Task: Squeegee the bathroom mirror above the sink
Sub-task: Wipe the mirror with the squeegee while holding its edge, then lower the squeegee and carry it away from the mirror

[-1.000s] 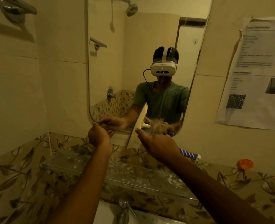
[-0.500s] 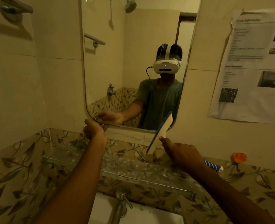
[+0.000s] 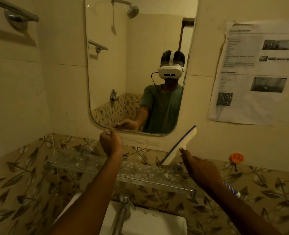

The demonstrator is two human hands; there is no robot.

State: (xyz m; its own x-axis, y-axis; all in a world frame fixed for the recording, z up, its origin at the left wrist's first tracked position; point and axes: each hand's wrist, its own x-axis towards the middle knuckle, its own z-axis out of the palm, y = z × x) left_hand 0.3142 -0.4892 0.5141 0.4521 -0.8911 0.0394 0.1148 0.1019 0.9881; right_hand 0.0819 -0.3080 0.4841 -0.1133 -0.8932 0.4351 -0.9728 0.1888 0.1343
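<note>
The tall mirror (image 3: 116, 65) with rounded corners hangs on the cream tiled wall above the sink (image 3: 150, 223). My right hand (image 3: 199, 168) grips a squeegee (image 3: 180, 146) with a cream head and blue rubber blade; its blue-and-white striped handle end (image 3: 231, 189) sticks out behind my wrist. The blade is tilted, off the glass, below and right of the mirror's bottom right corner. My left hand (image 3: 110, 141) is closed at the mirror's bottom edge, pinching something small and pale that I cannot identify.
A glass shelf (image 3: 82, 162) spotted with droplets runs under the mirror, above the chrome tap (image 3: 123, 207). An orange hook (image 3: 236, 158) sits on the patterned tiles at right. A printed paper sheet (image 3: 257, 73) hangs right of the mirror, a towel rail (image 3: 16, 12) at upper left.
My right hand carried the squeegee rightward along the mirror's bottom and off the glass onto the wall beside it. My left hand stayed at the bottom edge.
</note>
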